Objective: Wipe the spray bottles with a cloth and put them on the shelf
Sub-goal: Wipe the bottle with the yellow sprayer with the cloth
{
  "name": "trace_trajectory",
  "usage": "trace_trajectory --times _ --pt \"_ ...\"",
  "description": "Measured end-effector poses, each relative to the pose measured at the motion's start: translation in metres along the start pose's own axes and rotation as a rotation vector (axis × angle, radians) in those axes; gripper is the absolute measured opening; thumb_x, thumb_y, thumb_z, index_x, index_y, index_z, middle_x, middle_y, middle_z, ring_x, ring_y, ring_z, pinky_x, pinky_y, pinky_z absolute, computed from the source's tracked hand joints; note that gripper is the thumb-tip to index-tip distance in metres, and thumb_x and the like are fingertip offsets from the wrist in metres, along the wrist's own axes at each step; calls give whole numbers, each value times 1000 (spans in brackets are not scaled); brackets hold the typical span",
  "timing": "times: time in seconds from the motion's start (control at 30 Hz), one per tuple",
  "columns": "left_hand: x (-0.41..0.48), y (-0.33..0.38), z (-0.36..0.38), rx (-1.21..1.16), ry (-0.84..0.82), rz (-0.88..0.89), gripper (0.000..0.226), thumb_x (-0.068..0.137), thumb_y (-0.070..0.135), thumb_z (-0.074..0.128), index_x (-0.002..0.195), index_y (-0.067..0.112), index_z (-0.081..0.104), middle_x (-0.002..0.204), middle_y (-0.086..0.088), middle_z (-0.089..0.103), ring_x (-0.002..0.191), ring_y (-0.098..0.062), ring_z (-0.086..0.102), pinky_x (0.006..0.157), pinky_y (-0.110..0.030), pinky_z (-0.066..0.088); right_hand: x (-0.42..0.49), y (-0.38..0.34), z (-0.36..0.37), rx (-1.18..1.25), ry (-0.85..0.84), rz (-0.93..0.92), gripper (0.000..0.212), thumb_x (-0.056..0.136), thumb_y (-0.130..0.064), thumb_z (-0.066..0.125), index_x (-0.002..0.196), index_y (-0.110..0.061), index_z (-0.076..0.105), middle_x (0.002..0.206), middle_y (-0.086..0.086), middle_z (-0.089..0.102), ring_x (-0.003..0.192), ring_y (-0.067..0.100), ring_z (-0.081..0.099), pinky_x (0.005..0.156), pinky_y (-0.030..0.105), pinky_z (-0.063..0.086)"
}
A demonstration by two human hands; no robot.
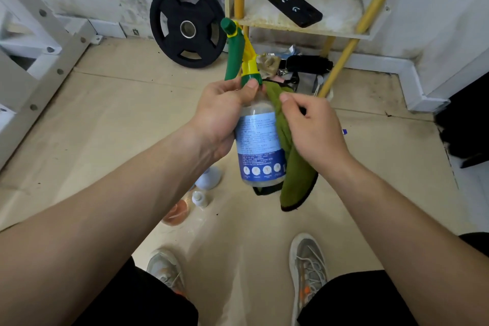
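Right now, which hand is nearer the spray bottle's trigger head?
Left. The left hand grips the neck directly under the trigger head; the right hand holds the green cloth against the spray bottle's side, lower down.

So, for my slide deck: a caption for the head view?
Left hand grips a spray bottle by its neck; right hand holds a green cloth against it.

Spray bottle (260,140): clear body, blue-white label, green-and-yellow trigger head. Held in mid-air, roughly upright, head leaning up-left. Left hand (222,116) grips its neck.
Green cloth (291,156): dark edging, hangs down the bottle's right side, touching it. Pinched near the top by right hand (315,130).
Shelf (341,13): stained white board on yellow poles, just beyond the bottle's head.
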State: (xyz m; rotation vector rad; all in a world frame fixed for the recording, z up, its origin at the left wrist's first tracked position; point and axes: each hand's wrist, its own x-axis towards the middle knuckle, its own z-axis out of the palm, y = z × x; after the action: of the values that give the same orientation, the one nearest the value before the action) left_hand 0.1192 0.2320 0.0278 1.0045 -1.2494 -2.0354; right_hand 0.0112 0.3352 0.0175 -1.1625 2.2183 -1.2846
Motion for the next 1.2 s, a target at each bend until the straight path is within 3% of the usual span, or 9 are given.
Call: trace_trajectory --times 0.1,0.2,0.37,0.47,0.6,0.7,0.8,1.0,1.2 --pt "2 2 1 17 58 18 16 100 6 55 91 0 67 89 -15 69 77 -25 67 77 -37 59 -12 0 11 -174 63 -142 32 105 -34 45 78 -27 58 73 -9 49 72 18 51 62 34 37" --pt "7 3 -4 -10 143 11 18 100 7 56 86 0 66 79 -11 68 70 -23 65 72 -35 59 -35 -1 27 -548 187 -276 40 100 -38 43 126 -19 68 98 3 57 85 29 57 58 34 45" --pt "8 0 -4 -37 201 -22 17 100 7 57 87 1 66 78 -12 68 69 -24 65 69 -35 59 -41 -3 28 -736 180 -410 48 98 -39 43 131 -15 67 102 10 61 82 33 60 52 34 46" --pt "3 -4 2 -45 167 -42 17 100 6 58 85 2 65 78 -12 69 69 -24 66 74 -38 59 -19 -7 11 -448 44 -202 37 104 -39 43 121 -21 71 93 1 60 84 29 60 63 35 45" --pt "-1 0 7 -70 123 -28 16 98 4 59 83 3 64 82 -13 69 72 -26 66 78 -41 59 5 6 -3 23 -89 147 49 106 -39 48 71 -7 60 61 -2 55 63 17 53 66 33 40" --pt "1 7 2 -86 163 -46 15 97 6 62 83 4 65 80 -10 70 67 -23 67 72 -39 60 -1 22 6 191 -202 358 50 105 -45 47 98 -2 72 94 16 75 92 34 71 94 51 55" --pt "4 10 -3 -93 229 -67 16 97 7 63 81 4 66 75 -9 68 66 -23 66 75 -43 60 -8 27 9 288 -296 531 44 104 -48 50 97 -15 78 93 6 79 95 28 75 100 52 54" --pt "12 18 -11 -125 315 -81 19 97 15 64 79 9 66 66 -2 70 65 -21 67 80 -50 60 -15 23 5 680 -345 793 44 95 -56 60 107 -18 78 107 8 78 102 27 74 102 45 54" --pt "7 25 -14 -20 265 -83 9 93 24 72 93 17 66 82 2 71 75 -21 65 69 -46 61 -17 23 -1 895 -363 886 36 92 -49 65 81 -20 84 98 7 79 81 24 75 85 38 57"
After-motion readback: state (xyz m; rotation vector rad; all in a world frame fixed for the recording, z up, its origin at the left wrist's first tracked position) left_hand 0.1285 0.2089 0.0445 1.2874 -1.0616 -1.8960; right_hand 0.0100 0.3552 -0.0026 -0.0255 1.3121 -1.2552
